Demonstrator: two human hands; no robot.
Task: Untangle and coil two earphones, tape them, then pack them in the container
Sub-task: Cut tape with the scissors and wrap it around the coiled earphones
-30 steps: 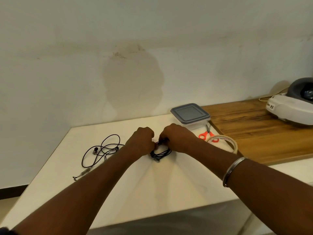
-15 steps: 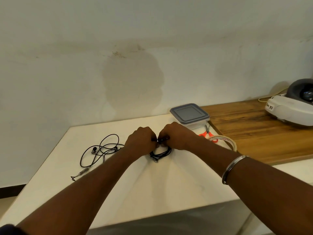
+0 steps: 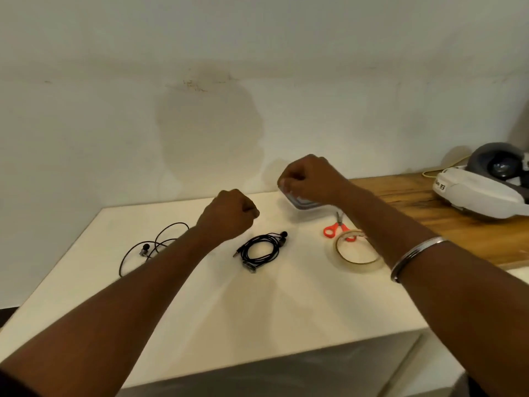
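Earphone bench: table (image 3: 286,310). Left hand (image 3: 229,217) fisted, empty. Right hand (image 3: 307,179) curled over container (image 3: 303,204); whether it pinches anything, cannot tell. Tangled earphone (image 3: 154,247) parked left, awaiting turn. Tape (image 3: 356,265) near right forearm, ready for binding. Coil (image 3: 259,250) at centre, untouched.

Views: one, a wide-angle camera worn on the person's head.
Facing: forward and down, across the white surface (image 3: 257,310) toward the wall (image 3: 200,81) behind it.
Nearness: close; the person's own left hand (image 3: 229,219) and right hand (image 3: 309,179) sit near mid-frame.
Framing: the wall fills the upper half; the surface's near edge crosses the bottom of the frame.
Tilt: the surface's far edge rises slightly toward the right.
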